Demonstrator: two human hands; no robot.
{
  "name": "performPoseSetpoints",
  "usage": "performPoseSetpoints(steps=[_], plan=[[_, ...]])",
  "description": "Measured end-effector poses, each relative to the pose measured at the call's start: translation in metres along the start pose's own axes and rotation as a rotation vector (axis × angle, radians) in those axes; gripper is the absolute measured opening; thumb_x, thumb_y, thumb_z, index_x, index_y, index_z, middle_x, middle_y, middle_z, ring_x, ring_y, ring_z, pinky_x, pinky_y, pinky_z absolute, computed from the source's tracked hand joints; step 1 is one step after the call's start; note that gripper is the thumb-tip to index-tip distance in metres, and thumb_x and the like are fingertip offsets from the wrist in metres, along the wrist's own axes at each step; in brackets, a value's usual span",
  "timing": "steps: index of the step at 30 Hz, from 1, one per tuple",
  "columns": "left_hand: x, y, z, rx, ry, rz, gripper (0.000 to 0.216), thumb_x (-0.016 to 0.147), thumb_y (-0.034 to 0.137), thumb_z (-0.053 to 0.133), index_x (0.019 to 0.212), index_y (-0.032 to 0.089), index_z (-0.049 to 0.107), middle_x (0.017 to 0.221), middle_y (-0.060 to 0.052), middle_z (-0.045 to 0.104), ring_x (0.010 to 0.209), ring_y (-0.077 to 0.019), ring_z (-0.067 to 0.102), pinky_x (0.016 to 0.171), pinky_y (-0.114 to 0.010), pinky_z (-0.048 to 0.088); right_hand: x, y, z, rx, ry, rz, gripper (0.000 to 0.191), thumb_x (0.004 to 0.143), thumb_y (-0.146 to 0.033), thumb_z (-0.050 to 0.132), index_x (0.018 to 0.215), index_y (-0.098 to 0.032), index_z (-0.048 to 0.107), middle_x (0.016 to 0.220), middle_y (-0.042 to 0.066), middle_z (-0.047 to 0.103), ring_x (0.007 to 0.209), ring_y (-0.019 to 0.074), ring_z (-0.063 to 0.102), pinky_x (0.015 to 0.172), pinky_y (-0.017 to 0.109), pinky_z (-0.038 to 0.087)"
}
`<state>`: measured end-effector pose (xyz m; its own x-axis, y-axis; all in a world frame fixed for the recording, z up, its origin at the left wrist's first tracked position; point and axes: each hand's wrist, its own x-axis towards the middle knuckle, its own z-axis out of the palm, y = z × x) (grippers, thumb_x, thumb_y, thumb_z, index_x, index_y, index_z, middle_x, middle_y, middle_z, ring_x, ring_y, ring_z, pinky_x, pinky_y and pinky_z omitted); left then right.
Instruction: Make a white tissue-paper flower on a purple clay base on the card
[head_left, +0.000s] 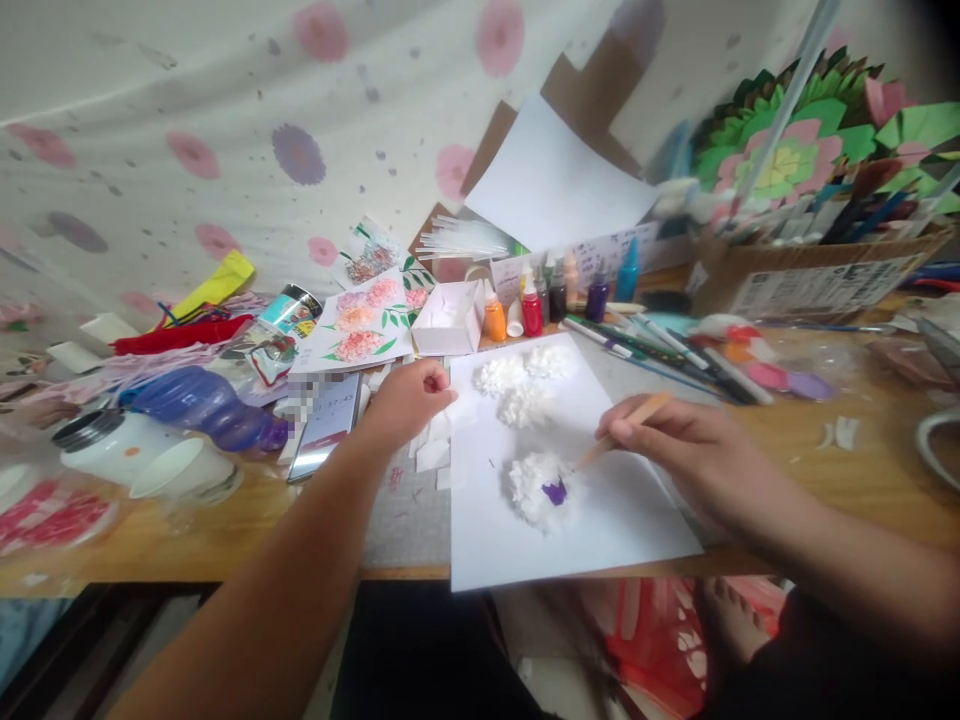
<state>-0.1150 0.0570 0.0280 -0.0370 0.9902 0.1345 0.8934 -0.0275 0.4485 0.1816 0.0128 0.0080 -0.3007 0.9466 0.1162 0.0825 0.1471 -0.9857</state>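
Observation:
My right hand [675, 445] pinches a flat wooden stick [596, 447], its lower tip beside a fluffy white paper flower [529, 485]. A purple patch [555, 491] lies in that flower's middle. The flower sits on a white sheet of paper [637, 540], with several more white paper clusters [525, 405] farther up the sheet. At the sheet's left edge my left hand [416, 395] is closed in a pinch; what its fingertips hold, if anything, I cannot make out. Small white paper squares [433, 455] are scattered just below it.
Paint bottles [531, 305] and an open white box [450, 318] stand behind the sheet. Pens [675, 350] lie to the right, before a cardboard box of brushes [817, 275]. On the left are a phone [326, 425], a purple bottle [217, 405], a flower picture [360, 325] and a white cup [184, 470].

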Motion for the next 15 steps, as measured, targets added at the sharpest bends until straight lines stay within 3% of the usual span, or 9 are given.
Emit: performPoseSetpoints(steps=[3, 7, 15], plan=[[-0.004, 0.001, -0.001, -0.087, -0.021, -0.022, 0.019, 0.071, 0.037, 0.058, 0.069, 0.019, 0.052, 0.063, 0.005, 0.053, 0.054, -0.0105, 0.046, 0.050, -0.022, 0.031, 0.000, -0.003, 0.002, -0.015, -0.029, -0.001, 0.027, 0.081, -0.044, 0.063, 0.066, -0.021, 0.064, 0.083, 0.003, 0.068, 0.082, 0.0189, 0.061, 0.079, 0.031, 0.044], [-0.018, 0.008, 0.001, -0.197, -0.074, -0.018, 0.021, 0.076, 0.039, 0.056, 0.077, 0.018, 0.056, 0.070, 0.002, 0.058, 0.057, -0.0105, 0.049, 0.052, -0.022, 0.034, -0.002, -0.007, 0.004, -0.034, -0.050, -0.008, 0.026, 0.081, -0.042, 0.062, 0.065, -0.021, 0.064, 0.083, 0.003, 0.068, 0.080, 0.0189, 0.062, 0.077, 0.031, 0.045], [-0.070, 0.055, 0.016, -0.453, -0.331, 0.057, 0.014, 0.075, 0.031, 0.063, 0.074, 0.018, 0.060, 0.068, 0.003, 0.057, 0.063, -0.0101, 0.049, 0.059, -0.022, 0.038, 0.000, 0.001, 0.012, -0.072, -0.157, -0.033, 0.020, 0.083, -0.032, 0.060, 0.068, -0.020, 0.065, 0.081, 0.003, 0.067, 0.075, 0.0160, 0.062, 0.072, 0.029, 0.046]])
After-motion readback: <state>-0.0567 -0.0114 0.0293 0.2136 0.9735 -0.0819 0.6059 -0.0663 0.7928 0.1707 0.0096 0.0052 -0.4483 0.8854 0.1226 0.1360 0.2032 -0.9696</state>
